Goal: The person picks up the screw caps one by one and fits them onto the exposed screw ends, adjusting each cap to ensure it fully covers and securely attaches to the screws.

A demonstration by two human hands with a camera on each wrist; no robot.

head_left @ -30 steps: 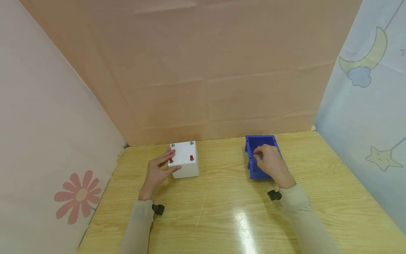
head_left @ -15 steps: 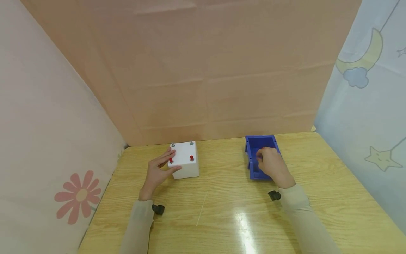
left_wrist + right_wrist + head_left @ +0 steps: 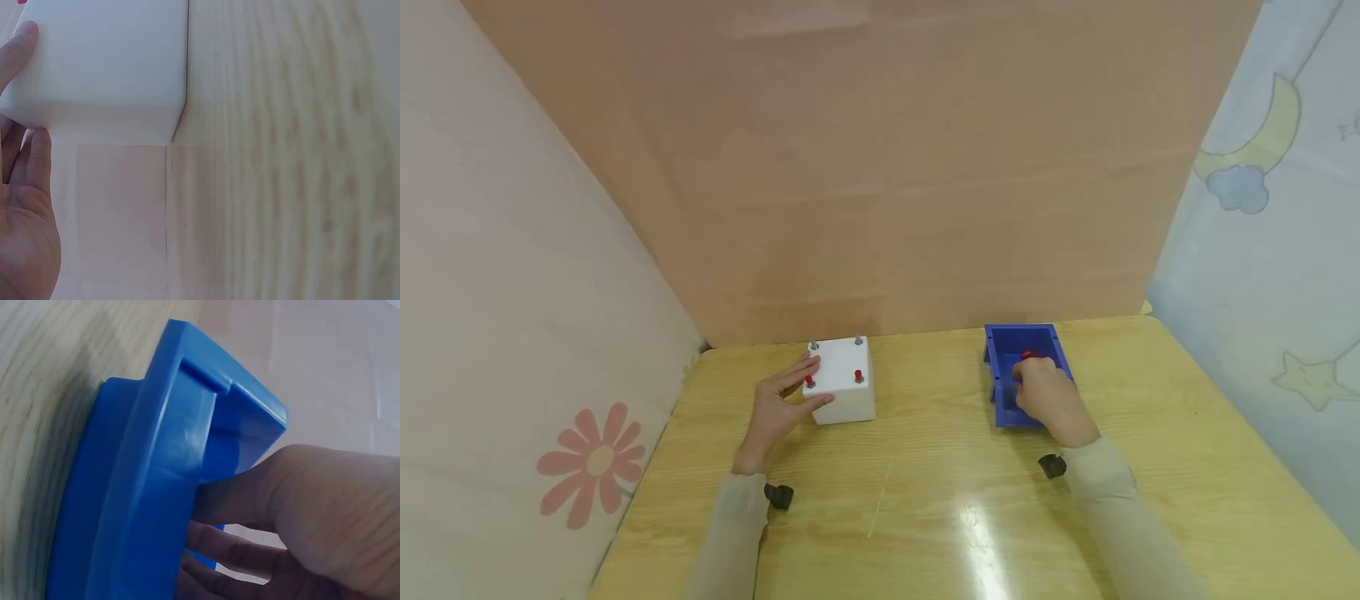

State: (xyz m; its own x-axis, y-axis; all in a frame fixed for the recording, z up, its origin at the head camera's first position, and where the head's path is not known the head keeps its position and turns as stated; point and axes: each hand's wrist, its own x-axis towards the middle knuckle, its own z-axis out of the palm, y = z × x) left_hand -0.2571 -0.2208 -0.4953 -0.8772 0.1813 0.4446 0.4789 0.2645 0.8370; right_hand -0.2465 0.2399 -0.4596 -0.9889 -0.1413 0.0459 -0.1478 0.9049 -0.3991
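On the left part of the table stands a white box with upright posts at its top corners. Two front posts carry red caps, the right one a red cap; the back posts are bare metal. My left hand grips the box's left side, thumb against the front, fingers at the top edge; the left wrist view shows the thumb on the box. My right hand reaches into a blue bin. Red pieces show just beyond its fingers. The bin wall hides the fingertips in the right wrist view.
The wooden table reaches back to a brown covered wall. A white flower-patterned cloth borders the left, and a pale moon-and-star cloth the right. Wood surface lies between box and bin.
My right hand has gone lower and slightly right in the blue bin, its fingers further inside, and red pieces have come into sight. My left hand stays on the white box. The view has shifted slightly.
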